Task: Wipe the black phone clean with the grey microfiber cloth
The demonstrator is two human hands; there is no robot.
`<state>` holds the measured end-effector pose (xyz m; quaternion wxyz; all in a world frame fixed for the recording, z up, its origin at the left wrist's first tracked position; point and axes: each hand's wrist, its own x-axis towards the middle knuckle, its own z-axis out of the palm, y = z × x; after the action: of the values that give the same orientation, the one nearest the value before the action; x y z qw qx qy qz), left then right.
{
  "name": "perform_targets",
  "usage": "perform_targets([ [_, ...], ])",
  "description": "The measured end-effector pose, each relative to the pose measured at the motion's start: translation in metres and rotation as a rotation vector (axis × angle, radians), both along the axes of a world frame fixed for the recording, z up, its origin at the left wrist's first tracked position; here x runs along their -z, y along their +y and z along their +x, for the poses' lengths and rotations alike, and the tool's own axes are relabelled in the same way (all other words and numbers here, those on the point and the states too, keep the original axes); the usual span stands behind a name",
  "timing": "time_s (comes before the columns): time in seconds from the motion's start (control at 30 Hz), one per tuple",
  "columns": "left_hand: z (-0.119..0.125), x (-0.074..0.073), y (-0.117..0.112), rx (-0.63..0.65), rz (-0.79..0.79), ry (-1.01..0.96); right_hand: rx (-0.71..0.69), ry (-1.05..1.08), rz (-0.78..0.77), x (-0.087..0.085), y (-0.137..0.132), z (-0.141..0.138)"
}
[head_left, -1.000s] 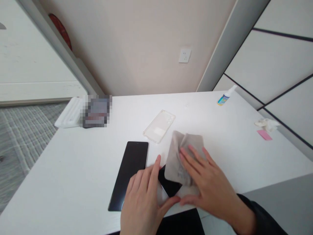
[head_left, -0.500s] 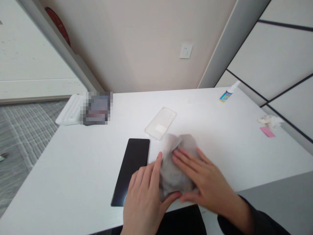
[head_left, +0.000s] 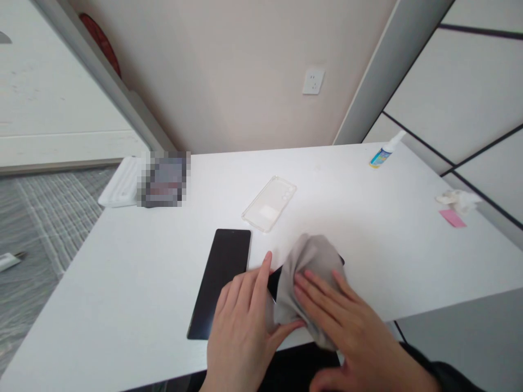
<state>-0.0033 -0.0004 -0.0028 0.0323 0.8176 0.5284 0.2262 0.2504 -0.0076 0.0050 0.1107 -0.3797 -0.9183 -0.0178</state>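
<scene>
My left hand (head_left: 243, 321) grips the near-left end of a black phone (head_left: 275, 283), its thumb along the near side. Most of that phone is hidden under a soft grey cloth (head_left: 314, 256); only a dark strip and a far right corner show. My right hand (head_left: 345, 318) presses the bunched cloth down on the phone with extended fingers, its thumb off to the near side. Left of my left hand, a larger black smartphone or small tablet (head_left: 220, 272) lies flat, screen up. Beyond it lies a clear phone case (head_left: 269, 204).
On the white table (head_left: 134, 283), a white tray (head_left: 120, 182) and a blurred-out item (head_left: 165, 179) lie at the back left. A small spray bottle (head_left: 382, 157) stands at the back right, near crumpled tissue (head_left: 460, 200) and a pink slip (head_left: 452, 218).
My right hand has slid the cloth right and toward me, so a strip and a corner of the black phone now show. My left hand has hardly moved.
</scene>
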Motion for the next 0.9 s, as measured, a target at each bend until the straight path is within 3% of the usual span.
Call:
perform_targets([
  [0.07, 0.000, 0.000, 0.000, -0.003, 0.001, 0.000, -0.039, -0.001, -0.008, 0.000, -0.003, 0.000],
  [0.2, 0.000, -0.001, 0.000, -0.012, -0.021, -0.002, 0.163, -0.010, 0.022, 0.001, -0.005, 0.005],
  [0.37, 0.000, -0.003, 0.000, 0.000, -0.023, -0.009, 0.009, -0.008, -0.040, 0.002, -0.010, 0.008],
  [0.5, -0.001, -0.004, -0.001, -0.001, -0.047, 0.010, 0.196, -0.011, 0.005, 0.007, -0.005, 0.022],
  [0.63, -0.005, -0.007, -0.002, 0.060, -0.074, -0.001, 0.226, -0.035, 0.020, 0.013, -0.001, 0.025],
  [0.73, -0.007, -0.008, -0.002, 0.070, -0.083, -0.004, 0.258, -0.046, 0.047, 0.015, -0.008, 0.010],
  [0.8, -0.007, -0.007, -0.002, 0.069, -0.080, -0.006, 0.227, -0.050, 0.043, 0.015, -0.015, -0.005],
  [0.9, -0.007, -0.006, -0.002, 0.074, -0.077, 0.002, 0.045, -0.040, 0.028, 0.012, -0.023, -0.021],
])
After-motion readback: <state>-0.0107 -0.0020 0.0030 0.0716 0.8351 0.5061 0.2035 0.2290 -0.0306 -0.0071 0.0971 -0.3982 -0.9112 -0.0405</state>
